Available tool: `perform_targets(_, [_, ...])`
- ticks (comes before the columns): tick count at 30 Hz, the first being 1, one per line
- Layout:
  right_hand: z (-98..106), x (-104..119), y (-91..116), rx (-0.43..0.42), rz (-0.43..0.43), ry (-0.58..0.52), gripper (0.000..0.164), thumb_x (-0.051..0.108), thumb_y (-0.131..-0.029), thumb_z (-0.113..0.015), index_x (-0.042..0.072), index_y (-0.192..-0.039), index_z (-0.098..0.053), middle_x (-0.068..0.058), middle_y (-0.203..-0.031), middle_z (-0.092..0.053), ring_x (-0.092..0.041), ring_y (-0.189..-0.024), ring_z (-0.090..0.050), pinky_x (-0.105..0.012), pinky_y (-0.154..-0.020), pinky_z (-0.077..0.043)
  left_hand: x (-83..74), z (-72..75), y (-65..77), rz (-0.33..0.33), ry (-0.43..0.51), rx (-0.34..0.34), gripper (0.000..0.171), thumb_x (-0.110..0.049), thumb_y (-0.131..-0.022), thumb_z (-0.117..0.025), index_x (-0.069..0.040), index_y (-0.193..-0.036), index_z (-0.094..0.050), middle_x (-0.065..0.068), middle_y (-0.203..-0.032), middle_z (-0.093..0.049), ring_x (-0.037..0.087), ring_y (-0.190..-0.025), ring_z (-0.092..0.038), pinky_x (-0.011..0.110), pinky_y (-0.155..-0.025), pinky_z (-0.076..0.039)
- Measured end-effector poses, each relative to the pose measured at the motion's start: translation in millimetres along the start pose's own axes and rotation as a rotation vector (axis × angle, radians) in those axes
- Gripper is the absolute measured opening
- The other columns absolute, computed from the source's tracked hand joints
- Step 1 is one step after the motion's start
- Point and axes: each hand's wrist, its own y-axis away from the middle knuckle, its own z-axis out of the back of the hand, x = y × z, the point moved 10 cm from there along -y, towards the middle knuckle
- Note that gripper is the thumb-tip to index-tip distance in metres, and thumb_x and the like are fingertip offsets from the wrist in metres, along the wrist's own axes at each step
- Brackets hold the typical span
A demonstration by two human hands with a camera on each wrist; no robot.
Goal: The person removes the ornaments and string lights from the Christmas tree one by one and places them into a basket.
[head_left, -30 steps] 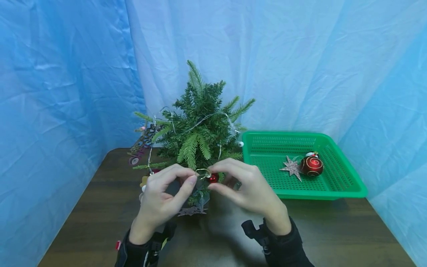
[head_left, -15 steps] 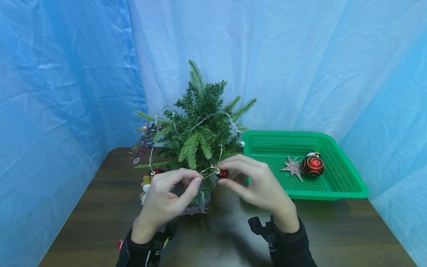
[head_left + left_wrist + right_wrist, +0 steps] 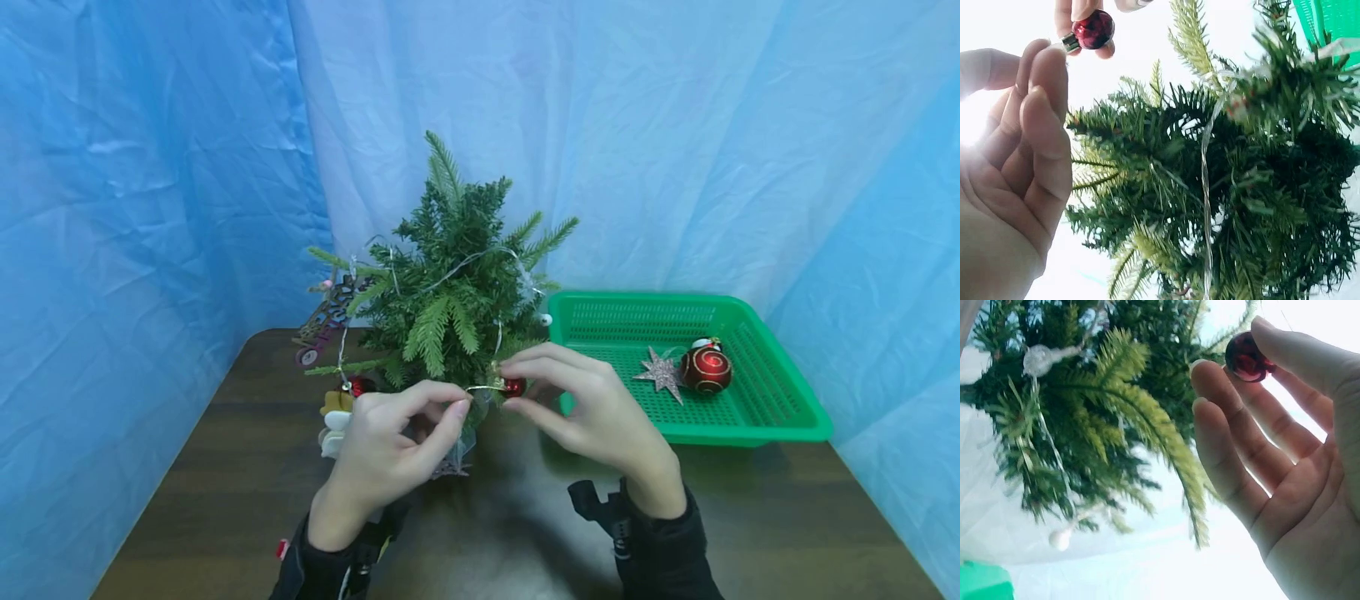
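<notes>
In front of the small artificial Christmas tree (image 3: pixel 450 283), a small shiny red bauble (image 3: pixel 513 387) with a gold cap is held between the thumb and fingers of my right hand (image 3: pixel 596 408). A thin gold cord (image 3: pixel 482 387) runs leftward from the cap, drawn out fairly straight. Its far end is pinched between thumb and forefinger of my left hand (image 3: pixel 397 442). The right wrist view shows the red bauble (image 3: pixel 1249 358) at my fingertips. In the left wrist view its capped end faces the left hand (image 3: pixel 1035 131).
A green plastic basket (image 3: pixel 697 434) at the right holds a larger red bauble (image 3: pixel 706 372) and a glittery star (image 3: pixel 662 375). Clear string lights (image 3: pixel 465 262) wrap the tree. A lettered ornament (image 3: pixel 330 321) hangs at its left. Blue curtains (image 3: pixel 165 167) enclose the brown table (image 3: pixel 225 467).
Both hands have shifted to the right with the bauble. Its gold cord, earlier an open loop between the hands, is now pulled into a narrow line.
</notes>
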Motion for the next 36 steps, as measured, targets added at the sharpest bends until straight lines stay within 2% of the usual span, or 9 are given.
perform_targets(6, [22.8, -9.4, 7.9, 0.053, -0.036, 0.064, 0.037, 0.006, -0.087, -0.08, 0.01, -0.122, -0.071, 0.002, -0.119, -0.068, -0.004, -0.091, -0.066, -0.025, -0.072, -0.057, -8.6, -15.6, -3.9, -0.015, -0.041, 0.013, 0.011, -0.007, -0.095, -0.065, -0.013, -0.1, -0.073, -0.009, -0.072, -0.069, -0.005, -0.059, -0.061, 0.014, -0.052, -0.05])
perform_targets(9, [41.7, -18.3, 11.7, 0.105, -0.065, 0.107, 0.039, 0.005, -0.086, -0.081, 0.014, -0.123, -0.071, 0.006, -0.118, -0.068, -0.003, -0.093, -0.065, -0.027, -0.073, -0.057, -13.4, -25.9, -6.4, -0.019, -0.073, 0.025, 0.01, -0.011, -0.097, -0.064, -0.014, -0.1, -0.073, -0.011, -0.073, -0.068, -0.006, -0.06, -0.059, 0.014, -0.054, -0.049])
perform_targets(12, [62.8, -27.4, 15.9, 0.147, -0.105, 0.155, 0.04, 0.003, -0.086, -0.081, 0.016, -0.123, -0.071, 0.01, -0.115, -0.068, -0.003, -0.093, -0.064, -0.025, -0.073, -0.056, -21.9, -37.3, -9.1, -0.041, -0.124, 0.035, 0.01, -0.012, -0.097, -0.064, -0.015, -0.099, -0.073, -0.013, -0.072, -0.065, -0.005, -0.059, -0.055, 0.012, -0.053, -0.044])
perform_targets(16, [89.8, -41.4, 19.9, 0.178, -0.158, 0.237, 0.038, 0.004, -0.087, -0.08, 0.019, -0.121, -0.071, 0.012, -0.112, -0.069, -0.004, -0.093, -0.065, -0.021, -0.073, -0.054, -33.1, -58.7, -12.0, -0.074, -0.165, 0.08, 0.01, -0.012, -0.096, -0.065, -0.016, -0.1, -0.073, -0.012, -0.077, -0.066, -0.005, -0.063, -0.056, 0.009, -0.056, -0.043])
perform_targets(20, [106.6, -61.9, 18.8, 0.229, -0.247, 0.283, 0.034, 0.009, -0.092, -0.076, 0.018, -0.124, -0.07, 0.01, -0.113, -0.07, -0.008, -0.094, -0.069, -0.031, -0.078, -0.057, -38.5, -83.1, -12.4, -0.105, -0.204, 0.135, 0.009, -0.015, -0.096, -0.067, -0.017, -0.101, -0.074, -0.009, -0.09, -0.072, -0.003, -0.072, -0.064, 0.008, -0.061, -0.046])
perform_targets(23, [109.3, -83.2, 16.3, 0.293, -0.349, 0.271, 0.03, 0.015, -0.095, -0.074, 0.014, -0.125, -0.07, 0.005, -0.114, -0.072, -0.013, -0.095, -0.07, -0.041, -0.082, -0.058, -40.9, -102.1, -11.3, -0.147, -0.267, 0.171, 0.009, -0.017, -0.096, -0.068, -0.017, -0.102, -0.074, -0.008, -0.093, -0.072, 0.001, -0.073, -0.065, 0.01, -0.061, -0.047])
perform_targets(26, [104.0, -110.3, 14.2, 0.368, -0.438, 0.239, 0.03, 0.019, -0.097, -0.071, 0.01, -0.125, -0.07, -0.001, -0.114, -0.072, -0.017, -0.095, -0.07, -0.042, -0.079, -0.058, -38.3, -121.4, -8.5, -0.168, -0.329, 0.209, 0.01, -0.019, -0.096, -0.068, -0.017, -0.102, -0.075, -0.008, -0.094, -0.071, 0.004, -0.077, -0.065, 0.013, -0.063, -0.051])
perform_targets(31, [86.8, -158.0, 14.3, 0.486, -0.53, 0.229, 0.03, 0.021, -0.098, -0.071, 0.008, -0.124, -0.071, -0.005, -0.115, -0.071, -0.02, -0.093, -0.068, -0.037, -0.074, -0.056, -23.9, -152.5, -1.0, -0.135, -0.417, 0.312, 0.015, -0.022, -0.098, -0.066, -0.016, -0.107, -0.076, -0.005, -0.1, -0.071, 0.009, -0.086, -0.066, 0.02, -0.07, -0.055])
perform_targets(36, [68.4, -199.0, 17.2, 0.607, -0.61, 0.251, 0.032, 0.024, -0.098, -0.071, 0.007, -0.125, -0.071, -0.007, -0.118, -0.069, -0.026, -0.104, -0.065, -0.045, -0.084, -0.054, -10.3, -177.8, 5.8, -0.111, -0.498, 0.392, 0.02, -0.024, -0.097, -0.068, -0.017, -0.115, -0.075, -0.003, -0.109, -0.07, 0.013, -0.098, -0.066, 0.023, -0.076, -0.057])
